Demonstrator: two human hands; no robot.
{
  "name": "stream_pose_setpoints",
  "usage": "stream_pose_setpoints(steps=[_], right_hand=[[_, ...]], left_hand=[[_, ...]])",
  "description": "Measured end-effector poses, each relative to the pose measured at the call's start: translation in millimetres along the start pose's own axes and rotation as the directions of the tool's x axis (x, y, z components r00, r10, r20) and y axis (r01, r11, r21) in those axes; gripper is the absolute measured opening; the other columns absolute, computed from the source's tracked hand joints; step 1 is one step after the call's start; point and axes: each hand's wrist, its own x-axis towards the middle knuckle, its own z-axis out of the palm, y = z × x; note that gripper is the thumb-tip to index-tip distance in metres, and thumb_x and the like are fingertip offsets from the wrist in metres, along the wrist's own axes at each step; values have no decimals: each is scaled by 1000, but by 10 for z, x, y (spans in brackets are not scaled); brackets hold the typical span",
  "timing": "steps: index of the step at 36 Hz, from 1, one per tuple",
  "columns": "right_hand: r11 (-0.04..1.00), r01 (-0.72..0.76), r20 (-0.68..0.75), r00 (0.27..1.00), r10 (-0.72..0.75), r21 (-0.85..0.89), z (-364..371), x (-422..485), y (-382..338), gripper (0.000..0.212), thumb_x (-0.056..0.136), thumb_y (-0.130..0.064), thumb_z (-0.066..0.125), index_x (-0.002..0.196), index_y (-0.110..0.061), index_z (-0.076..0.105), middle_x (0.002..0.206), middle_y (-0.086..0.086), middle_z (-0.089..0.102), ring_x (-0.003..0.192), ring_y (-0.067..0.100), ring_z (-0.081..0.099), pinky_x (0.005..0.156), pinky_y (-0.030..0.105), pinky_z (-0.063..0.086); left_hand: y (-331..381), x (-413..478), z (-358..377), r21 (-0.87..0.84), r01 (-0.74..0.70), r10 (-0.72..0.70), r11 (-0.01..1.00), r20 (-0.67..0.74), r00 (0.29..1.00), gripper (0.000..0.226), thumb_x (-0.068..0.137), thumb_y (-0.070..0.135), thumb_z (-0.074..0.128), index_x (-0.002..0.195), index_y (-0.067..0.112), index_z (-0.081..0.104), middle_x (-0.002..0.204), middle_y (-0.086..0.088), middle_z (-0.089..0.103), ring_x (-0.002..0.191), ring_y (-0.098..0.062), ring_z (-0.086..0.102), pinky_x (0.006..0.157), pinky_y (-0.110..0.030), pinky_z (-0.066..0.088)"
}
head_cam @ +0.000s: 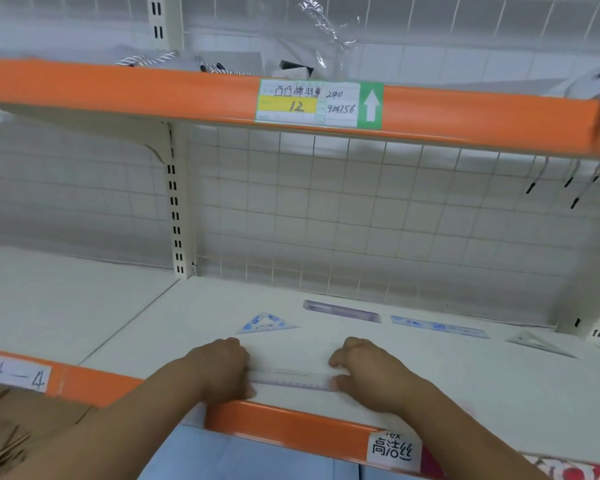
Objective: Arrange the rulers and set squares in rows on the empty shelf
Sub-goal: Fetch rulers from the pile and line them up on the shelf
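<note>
A clear ruler with faint purple marks lies flat near the front of the white shelf. My left hand grips its left end and my right hand grips its right end. Farther back lie a blue-printed set square, a purple-tinted ruler, a blue-printed ruler and a clear set square at the right.
The shelf has an orange front lip with paper labels. A wire grid back closes the rear. The orange-edged upper shelf hangs overhead with a price tag. A brown cardboard box sits at lower left.
</note>
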Motion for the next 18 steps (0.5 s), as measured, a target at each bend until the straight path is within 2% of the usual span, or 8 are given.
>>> stream_pose_setpoints(steps=[8,18], right_hand=[[997,48,55,998,-44,-62,87,179,-216,43,95,-40,51,128,-13,54,124,8,48,118,25,44,98,35,41],[998,44,80,996,-39,-55,107,302,-254,34,95,-29,55,122,-10,53,120,10,47,111,23,45,94,32,41]], left_hand=[[-203,-134,56,-85,149,-148,985,10,989,49,93,53,47,113,9,59,121,-9,56,110,-22,55,89,-30,43],[-201,-164,64,-139,201,-197,970,41,979,50,94,52,48,110,6,59,118,-11,57,107,-24,56,85,-30,43]])
